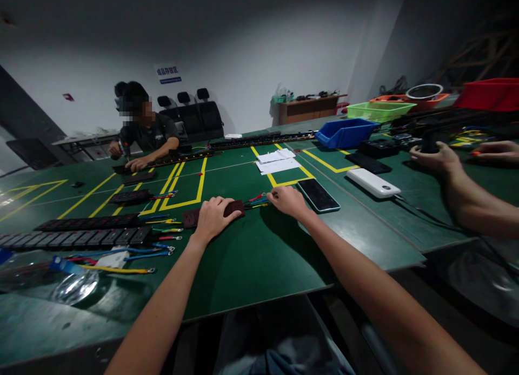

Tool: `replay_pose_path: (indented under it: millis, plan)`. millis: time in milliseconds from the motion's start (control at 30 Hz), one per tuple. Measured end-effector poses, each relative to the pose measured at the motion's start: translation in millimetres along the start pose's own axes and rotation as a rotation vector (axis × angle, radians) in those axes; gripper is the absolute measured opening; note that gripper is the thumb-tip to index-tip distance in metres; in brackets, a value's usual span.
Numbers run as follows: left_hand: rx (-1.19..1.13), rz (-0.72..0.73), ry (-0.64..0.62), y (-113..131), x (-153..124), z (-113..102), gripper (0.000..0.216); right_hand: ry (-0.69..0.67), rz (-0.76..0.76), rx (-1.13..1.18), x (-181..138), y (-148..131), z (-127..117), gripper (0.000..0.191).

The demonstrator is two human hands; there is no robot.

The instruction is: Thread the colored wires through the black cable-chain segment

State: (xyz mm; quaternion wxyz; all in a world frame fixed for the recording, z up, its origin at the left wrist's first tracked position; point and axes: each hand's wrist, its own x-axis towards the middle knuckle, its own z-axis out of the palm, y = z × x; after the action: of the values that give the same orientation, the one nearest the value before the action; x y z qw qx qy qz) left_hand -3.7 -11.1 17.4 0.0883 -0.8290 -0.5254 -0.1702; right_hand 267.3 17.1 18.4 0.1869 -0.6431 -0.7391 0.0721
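Pressing down on the dark module (234, 207), the left hand (214, 219) lies palm-down over its middle with the fingers curled across the top, so only the 2 ends show. The right hand (288, 201) sits just beside it, fingertips drawn together on the wires (258, 199) that leave the module's right end. The hands are near each other but apart.

The likeliest trouble, as I judge it, is at those wires. A pull with the right hand while the left pins the module could strain a lead where it enters the housing, or drag the module sideways on the smooth green table (251, 267). The leads are thin and lie close together, so the fingers could also catch the wrong 1. The phone (318, 195) lies just beside the right wrist, and a sweep of the forearm could knock it.

The module is a flat, dark reddish-brown strip, lying level near the middle of the table, just before the yellow floor-style markings. Red, blue and yellow-green leads fan from its right end. Its face is mostly hidden, so sockets or markings cannot be told. More such pieces lie in a row of modules (81, 237) to the left.
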Motion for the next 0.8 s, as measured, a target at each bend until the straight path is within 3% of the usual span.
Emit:
replay_pose_path:
  millis: [267,433,533,800]
  plan:
    - [-0.025,-0.027,0.013,1.5,-1.0,1.2,0.053,-0.091,-0.012,0.248,11.6,6.0,3.9,0.049]
    - [-0.022,-0.030,0.023,1.5,-1.3,1.8,0.053,-0.053,0.075,0.106,7.8,7.6,-2.8,0.045]
    - [-0.032,-0.044,0.026,1.7,-1.4,2.9,0.054,-0.101,0.064,0.037,3.9,5.5,-5.8,0.045]
    - [-0.049,-0.066,0.036,1.6,-1.8,4.7,0.053,-0.201,0.026,0.145,7.4,6.4,-0.4,0.043]
